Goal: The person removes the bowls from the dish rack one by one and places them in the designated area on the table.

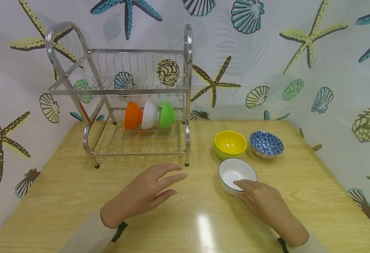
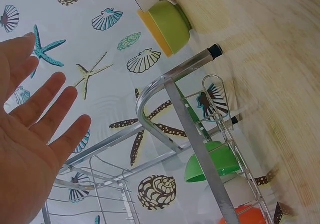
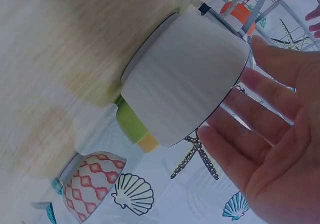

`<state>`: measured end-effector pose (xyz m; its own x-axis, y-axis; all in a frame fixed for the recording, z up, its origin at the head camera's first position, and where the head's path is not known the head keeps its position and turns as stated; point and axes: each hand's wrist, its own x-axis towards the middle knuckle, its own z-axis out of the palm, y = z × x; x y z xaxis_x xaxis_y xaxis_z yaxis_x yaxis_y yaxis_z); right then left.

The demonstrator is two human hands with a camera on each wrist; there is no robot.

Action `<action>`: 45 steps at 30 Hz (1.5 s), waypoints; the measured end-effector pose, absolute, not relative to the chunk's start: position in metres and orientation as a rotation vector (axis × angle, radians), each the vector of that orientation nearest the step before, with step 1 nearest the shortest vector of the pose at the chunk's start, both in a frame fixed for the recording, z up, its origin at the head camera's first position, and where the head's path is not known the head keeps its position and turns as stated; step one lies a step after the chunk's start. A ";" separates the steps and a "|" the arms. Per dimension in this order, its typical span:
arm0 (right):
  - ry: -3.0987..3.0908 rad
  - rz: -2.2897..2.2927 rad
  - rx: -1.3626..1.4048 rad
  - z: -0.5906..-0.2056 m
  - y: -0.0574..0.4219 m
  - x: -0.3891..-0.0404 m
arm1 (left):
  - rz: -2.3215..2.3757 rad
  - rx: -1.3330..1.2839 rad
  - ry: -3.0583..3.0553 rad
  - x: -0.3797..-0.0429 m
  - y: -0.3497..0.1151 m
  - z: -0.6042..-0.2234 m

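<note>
A white bowl with a dark rim (image 1: 227,181) is at the near right of the table, in front of the other bowls. My right hand (image 1: 265,203) pinches its near right rim, with fingertips over the inside and the thumb low against the outside. The right wrist view shows the bowl's plain white side (image 3: 185,78), with the fingertips (image 3: 212,136) right at the rim. Holding nothing, my left hand (image 1: 145,191) hovers in front of the metal dish rack (image 1: 137,154), its fingers spread and pointing right.
On the rack's lower tier, orange (image 1: 132,116), white (image 1: 150,116) and green bowls (image 1: 167,116) stand on edge in a row. Behind the held bowl, a yellow bowl (image 1: 230,142) sits stacked in a green one (image 1: 221,154). A blue patterned bowl (image 1: 266,143) stands beside them.
</note>
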<state>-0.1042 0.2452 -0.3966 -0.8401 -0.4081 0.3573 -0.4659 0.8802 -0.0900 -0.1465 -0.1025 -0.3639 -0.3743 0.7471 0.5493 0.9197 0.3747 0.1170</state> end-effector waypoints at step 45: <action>-2.551 0.316 0.747 -0.397 0.244 -0.091 | -0.685 -0.957 -2.784 -0.255 -0.101 -0.306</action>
<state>-0.0915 0.2442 -0.3971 -0.7466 -0.4505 0.4895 -0.5563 0.8264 -0.0879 -0.2551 -0.1008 -0.3058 -0.7931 0.5543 0.2524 0.6081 0.6978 0.3785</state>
